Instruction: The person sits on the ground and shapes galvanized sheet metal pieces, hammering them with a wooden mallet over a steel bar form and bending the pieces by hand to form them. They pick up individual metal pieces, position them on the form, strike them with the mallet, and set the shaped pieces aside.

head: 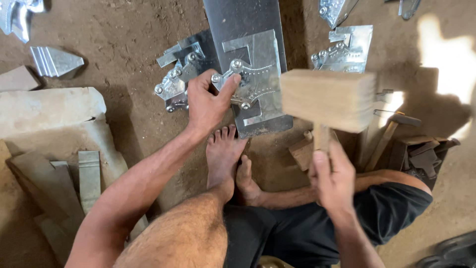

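centrally, left hand point(207, 101) pinching riveted sheet-metal piece point(255, 74) on steel slab point(248, 30); right hand point(333, 178) clenched around wooden mallet point(328, 99), centre right.

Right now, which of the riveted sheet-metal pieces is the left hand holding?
The riveted piece lying on the dark metal bar, pinned by the left hand; the others lie untouched on the dirt.
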